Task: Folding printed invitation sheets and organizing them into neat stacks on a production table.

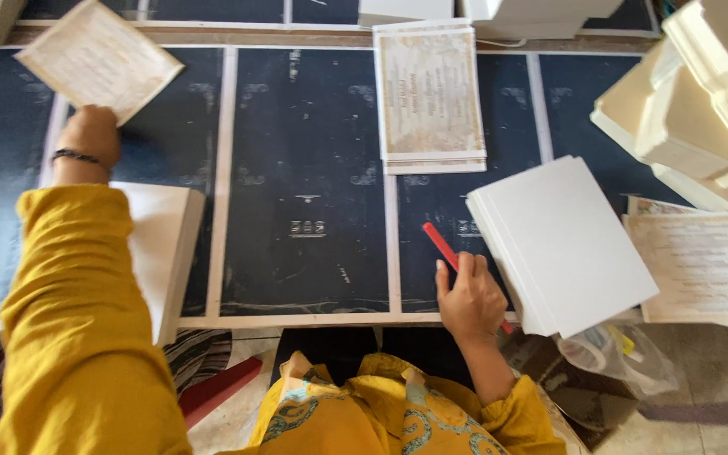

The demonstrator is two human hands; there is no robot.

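Note:
My left hand (90, 135) reaches out to the far left and holds a beige printed card (99, 57) by its near edge, lifted over the dark work surface (305, 168). My right hand (469, 295) rests near the table's front edge and holds a thin red stick (441, 244), which points up and to the left. Just right of that hand lies a stack of plain white cards (562, 240). A stack of printed beige cards (429, 97) lies at the far middle. Under my left forearm sits a thick white stack (166, 244).
Cream moulded trays (701, 109) are piled at the upper right. More printed sheets (705, 265) lie at the right edge. White boxes (499, 13) stand along the back. A roll of tape in a plastic bag (604, 350) lies below the table, and a red bar (216, 388) lies on the floor.

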